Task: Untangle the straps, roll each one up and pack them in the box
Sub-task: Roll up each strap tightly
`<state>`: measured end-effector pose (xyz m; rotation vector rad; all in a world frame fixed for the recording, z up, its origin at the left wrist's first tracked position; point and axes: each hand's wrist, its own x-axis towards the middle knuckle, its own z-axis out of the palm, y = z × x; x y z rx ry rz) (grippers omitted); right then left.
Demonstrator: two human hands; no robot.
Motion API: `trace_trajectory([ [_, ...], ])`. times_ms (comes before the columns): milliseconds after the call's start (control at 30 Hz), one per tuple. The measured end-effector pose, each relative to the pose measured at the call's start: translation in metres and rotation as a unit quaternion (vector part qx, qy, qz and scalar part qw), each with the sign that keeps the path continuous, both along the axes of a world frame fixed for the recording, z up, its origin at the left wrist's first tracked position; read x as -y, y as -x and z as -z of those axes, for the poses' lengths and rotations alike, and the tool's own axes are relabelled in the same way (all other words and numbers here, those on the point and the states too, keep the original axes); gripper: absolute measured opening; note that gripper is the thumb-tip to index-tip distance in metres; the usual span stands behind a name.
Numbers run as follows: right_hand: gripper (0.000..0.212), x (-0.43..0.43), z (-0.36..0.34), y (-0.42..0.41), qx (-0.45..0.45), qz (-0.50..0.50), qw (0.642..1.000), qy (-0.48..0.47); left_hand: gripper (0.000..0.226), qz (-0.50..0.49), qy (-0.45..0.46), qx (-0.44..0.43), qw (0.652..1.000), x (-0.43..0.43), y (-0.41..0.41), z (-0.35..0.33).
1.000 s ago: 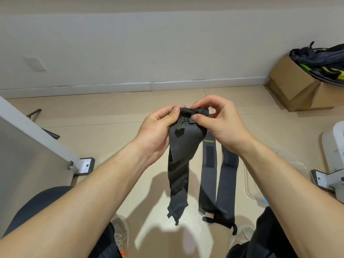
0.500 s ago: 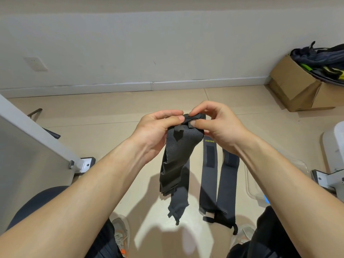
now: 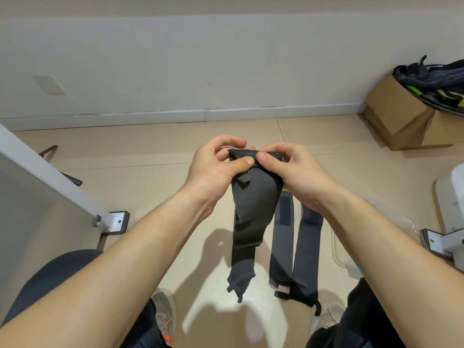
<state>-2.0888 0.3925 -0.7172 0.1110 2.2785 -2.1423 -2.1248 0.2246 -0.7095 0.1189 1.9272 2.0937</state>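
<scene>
A wide black strap (image 3: 251,212) hangs in the air between my hands, its top end curled over into a small roll. My left hand (image 3: 216,167) pinches that rolled top from the left with thumb and fingers. From the right, my right hand (image 3: 288,169) pinches the same roll, thumb tip meeting the left thumb. The strap's frayed lower end dangles above the floor. Two grey straps (image 3: 293,247) lie flat on the floor behind it. A clear plastic box (image 3: 411,227) sits on the floor at the right, partly hidden by my right forearm.
A cardboard box (image 3: 399,119) stuffed with dark straps stands at the back right by the wall. A white table leg with a metal bracket (image 3: 115,221) is at the left, another bracket (image 3: 437,239) at the right. My knees and shoes are at the bottom.
The strap's top has been rolled a little further between my thumbs. Its hanging part has shifted, the folded bulge at its left side has flattened out, and my hands stay at the same height.
</scene>
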Motion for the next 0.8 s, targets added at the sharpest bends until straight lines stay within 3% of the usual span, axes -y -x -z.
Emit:
trace_trajectory([
  [200,0.007,-0.003,0.003,0.003,-0.008,0.045,0.996,0.070,0.015,0.075,0.063,-0.018,0.995,-0.002,0.002,0.004],
  [333,0.011,-0.001,0.003,0.002,-0.030,0.049,0.997,0.049,0.060,0.079,0.108,-0.016,0.991,-0.008,-0.001,0.002],
  [533,0.016,0.005,0.005,0.000,-0.055,0.055,0.997,0.012,0.012,0.053,0.028,0.039,0.997,-0.006,0.001,0.006],
  [800,0.025,0.003,0.006,-0.001,0.052,0.044,0.995,0.072,0.015,0.078,-0.020,0.082,0.993,0.003,0.008,0.004],
])
